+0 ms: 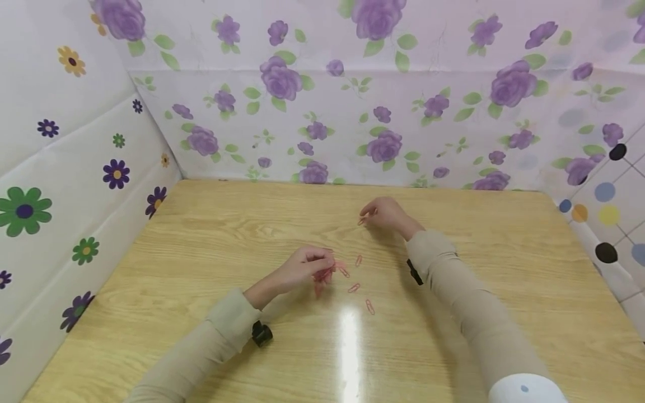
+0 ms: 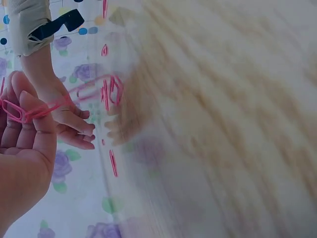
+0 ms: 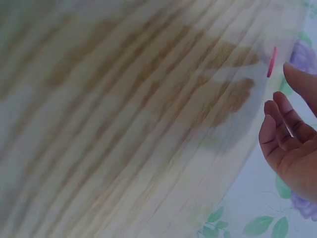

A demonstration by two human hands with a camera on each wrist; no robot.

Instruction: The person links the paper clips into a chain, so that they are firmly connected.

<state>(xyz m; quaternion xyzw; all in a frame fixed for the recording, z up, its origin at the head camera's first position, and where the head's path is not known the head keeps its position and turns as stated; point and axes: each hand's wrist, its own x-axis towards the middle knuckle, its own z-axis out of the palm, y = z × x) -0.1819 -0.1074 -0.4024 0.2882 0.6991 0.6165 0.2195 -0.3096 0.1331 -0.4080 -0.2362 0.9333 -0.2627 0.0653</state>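
A linked chain of pink paper clips (image 2: pixel 21 115) is pinched in my left hand (image 1: pixel 302 268), which is held over the middle of the table. Part of the chain hangs down and trails toward the tabletop. Farther back and to the right, my right hand (image 1: pixel 385 214) reaches beside a single pink paper clip (image 3: pixel 272 62). In the right wrist view its thumb and fingers are apart, bent loosely, and a gap separates them from that clip. Between the hands lie several loose paper clips, among them one nearer the front (image 1: pixel 370 307) and one (image 1: pixel 359 260) toward the back.
The wooden table (image 1: pixel 227 212) has a glossy surface with a bright light streak. A purple-flowered sheet (image 1: pixel 322 101) rises along its back edge, with other patterned sheets at the left and right. Black wrist cameras (image 1: pixel 261 334) sit on both sleeves.
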